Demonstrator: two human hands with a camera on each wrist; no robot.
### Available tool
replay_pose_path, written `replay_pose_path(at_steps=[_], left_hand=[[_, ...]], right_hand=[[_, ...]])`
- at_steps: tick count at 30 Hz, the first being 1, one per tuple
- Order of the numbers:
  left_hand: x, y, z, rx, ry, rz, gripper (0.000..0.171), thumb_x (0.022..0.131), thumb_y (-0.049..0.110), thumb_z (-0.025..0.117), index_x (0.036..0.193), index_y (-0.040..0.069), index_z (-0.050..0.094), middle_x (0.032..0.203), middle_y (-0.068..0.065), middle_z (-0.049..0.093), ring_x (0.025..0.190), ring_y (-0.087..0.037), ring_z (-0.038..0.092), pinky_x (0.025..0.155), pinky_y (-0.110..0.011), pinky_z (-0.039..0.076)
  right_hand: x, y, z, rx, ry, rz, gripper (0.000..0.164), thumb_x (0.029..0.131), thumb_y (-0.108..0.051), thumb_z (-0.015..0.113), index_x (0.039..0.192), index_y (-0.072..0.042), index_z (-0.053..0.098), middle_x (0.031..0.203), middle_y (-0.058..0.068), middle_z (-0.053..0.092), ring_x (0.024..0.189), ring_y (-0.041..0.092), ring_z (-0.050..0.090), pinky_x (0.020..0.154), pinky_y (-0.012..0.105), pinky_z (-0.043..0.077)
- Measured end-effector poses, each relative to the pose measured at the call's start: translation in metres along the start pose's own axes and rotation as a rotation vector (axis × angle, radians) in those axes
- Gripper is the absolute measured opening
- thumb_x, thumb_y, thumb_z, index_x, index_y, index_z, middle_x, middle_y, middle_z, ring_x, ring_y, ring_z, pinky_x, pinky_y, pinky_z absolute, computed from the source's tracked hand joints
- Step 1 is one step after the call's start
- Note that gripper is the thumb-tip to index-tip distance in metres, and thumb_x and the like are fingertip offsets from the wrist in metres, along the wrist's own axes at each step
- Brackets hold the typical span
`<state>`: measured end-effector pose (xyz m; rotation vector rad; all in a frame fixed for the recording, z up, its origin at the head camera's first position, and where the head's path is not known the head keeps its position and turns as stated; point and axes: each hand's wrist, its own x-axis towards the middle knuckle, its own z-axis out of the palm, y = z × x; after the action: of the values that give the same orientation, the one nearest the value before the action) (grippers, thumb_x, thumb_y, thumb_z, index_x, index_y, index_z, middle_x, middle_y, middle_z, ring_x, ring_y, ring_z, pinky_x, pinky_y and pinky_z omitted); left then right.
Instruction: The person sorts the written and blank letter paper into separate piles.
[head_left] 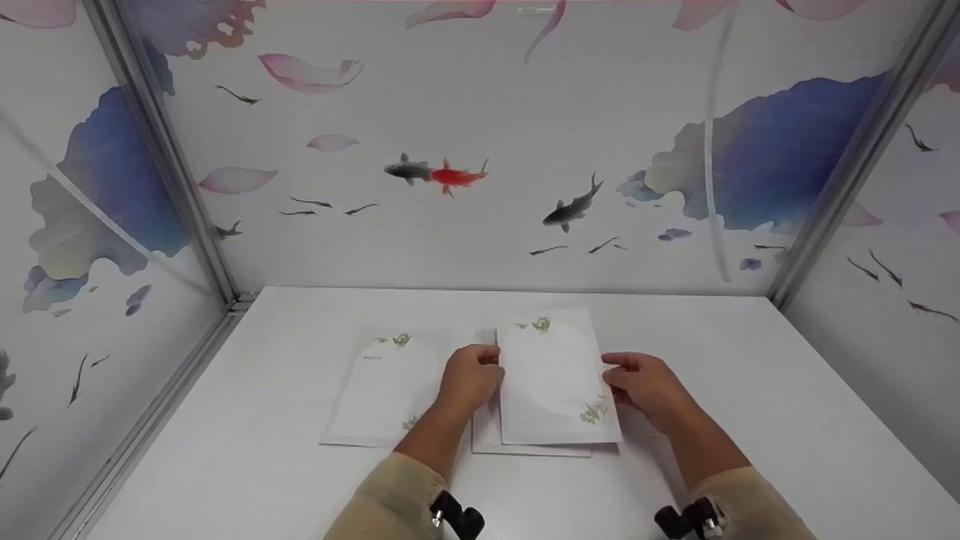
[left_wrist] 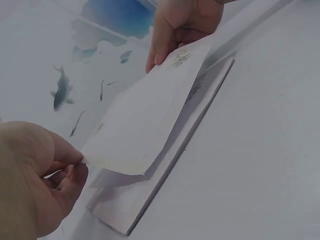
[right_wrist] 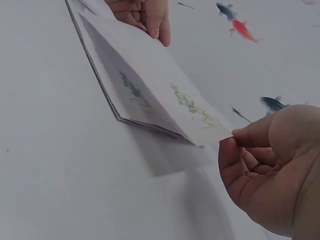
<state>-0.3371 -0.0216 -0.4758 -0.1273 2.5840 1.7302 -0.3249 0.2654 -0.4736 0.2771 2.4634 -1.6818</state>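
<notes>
Between both hands is a sheet of letter paper (head_left: 553, 379) with printed green sprigs in two corners. My left hand (head_left: 471, 375) pinches its left edge between thumb and fingers. The opposite edge is pinched by my right hand (head_left: 646, 386). Under the raised sheet lies a pad of the same paper (left_wrist: 117, 215), mostly covered in the head view; both wrist views show a gap between sheet and pad. To the left, another sprig-printed sheet (head_left: 367, 401) lies flat, with a short line of small dark text near its top. My left forearm covers part of it.
The white table (head_left: 247, 375) is bounded by printed panels at the back and sides. The back panel (head_left: 480, 240) carries fish and petals. Metal posts (head_left: 161, 157) stand at the back corners. A small black mount (head_left: 457, 516) sits on each sleeve.
</notes>
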Motion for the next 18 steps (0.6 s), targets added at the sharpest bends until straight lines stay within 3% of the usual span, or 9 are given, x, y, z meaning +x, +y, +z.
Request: replay_pose_path(at_steps=[8,18], left_hand=[[-0.006,0.018,0.046,-0.008,-0.014,0.004,0.037,0.098,0.008,0.064,0.134,0.013,0.073,0.124,-0.002,0.075,0.121,-0.020,0.068,0.105,-0.037,0.058],[-0.019,0.036,0.091,-0.080,-0.080,0.011,0.036,0.101,0.008,0.066,0.135,0.016,0.073,0.127,0.001,0.074,0.123,-0.018,0.068,0.109,-0.038,0.057]], right_hand=[[-0.005,0.019,-0.050,0.003,-0.027,0.031,0.054,0.108,-0.025,0.064,0.157,-0.007,0.051,0.143,0.017,0.064,0.109,0.021,0.068,0.090,0.026,0.061],[-0.014,0.039,-0.102,-0.037,-0.025,0.079,0.061,0.106,-0.031,0.067,0.159,-0.007,0.049,0.141,0.011,0.066,0.107,0.018,0.068,0.088,0.027,0.061]])
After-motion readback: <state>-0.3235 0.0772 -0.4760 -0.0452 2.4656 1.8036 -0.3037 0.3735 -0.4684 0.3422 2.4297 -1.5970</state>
